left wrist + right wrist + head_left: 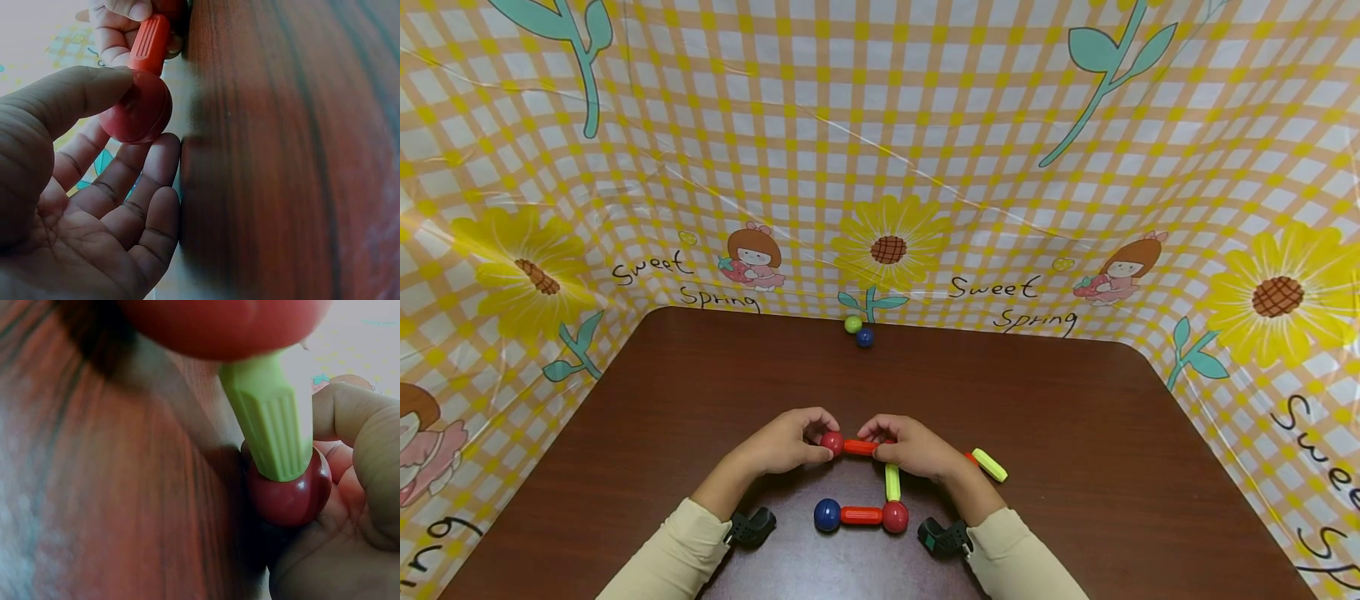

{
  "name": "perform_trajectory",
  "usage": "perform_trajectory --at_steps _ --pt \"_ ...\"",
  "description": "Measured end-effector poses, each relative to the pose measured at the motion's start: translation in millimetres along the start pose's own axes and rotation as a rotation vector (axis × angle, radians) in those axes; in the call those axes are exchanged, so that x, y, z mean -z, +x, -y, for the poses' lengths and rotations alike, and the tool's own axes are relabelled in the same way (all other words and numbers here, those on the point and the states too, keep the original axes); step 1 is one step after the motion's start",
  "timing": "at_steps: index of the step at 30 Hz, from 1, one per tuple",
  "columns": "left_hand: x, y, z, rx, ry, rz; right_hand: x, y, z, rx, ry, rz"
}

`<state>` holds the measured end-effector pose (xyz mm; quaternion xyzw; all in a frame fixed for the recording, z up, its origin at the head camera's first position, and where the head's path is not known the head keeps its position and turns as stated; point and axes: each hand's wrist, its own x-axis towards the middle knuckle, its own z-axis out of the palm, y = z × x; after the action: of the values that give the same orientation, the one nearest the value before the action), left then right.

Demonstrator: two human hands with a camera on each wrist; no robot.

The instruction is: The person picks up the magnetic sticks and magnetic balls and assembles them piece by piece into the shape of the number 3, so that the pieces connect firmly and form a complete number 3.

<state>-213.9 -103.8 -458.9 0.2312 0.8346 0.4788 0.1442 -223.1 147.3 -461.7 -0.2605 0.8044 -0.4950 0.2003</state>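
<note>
My left hand (793, 442) pinches a red ball (139, 109) between thumb and fingers, low over the table. A ridged orange-red rod (859, 447) runs from it toward my right hand (913, 450). That hand grips a second red ball (290, 497), mostly hidden behind its fingers in the head view. From this ball a yellow-green rod (892, 482) leads toward the near side to another red ball (895, 517). An orange-red bar (861, 516) joins that near ball to a dark blue ball (827, 515) on the left.
A loose yellow-green stick (989, 465) lies right of my right wrist, beside a partly covered red piece (971, 457). Against the checked cloth (880, 150) at the back sit a green ball (853, 324) and a small blue ball (865, 337). Cloth surrounds the dark wooden table (737, 358).
</note>
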Motion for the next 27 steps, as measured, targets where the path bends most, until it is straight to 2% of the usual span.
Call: perform_trajectory --at_steps 10,17,27 --pt "0.6 -1.2 0.9 -0.018 0.035 -0.011 0.5 0.1 -0.6 -0.014 0.001 0.004" --pt "0.9 -2.9 -1.2 -0.005 0.032 -0.023 4.5 -4.9 2.1 -0.011 -0.105 0.019" --pt "-1.5 -0.8 -5.3 -0.011 0.077 -0.011 6.6 -6.0 2.2 -0.015 -0.167 -0.001"
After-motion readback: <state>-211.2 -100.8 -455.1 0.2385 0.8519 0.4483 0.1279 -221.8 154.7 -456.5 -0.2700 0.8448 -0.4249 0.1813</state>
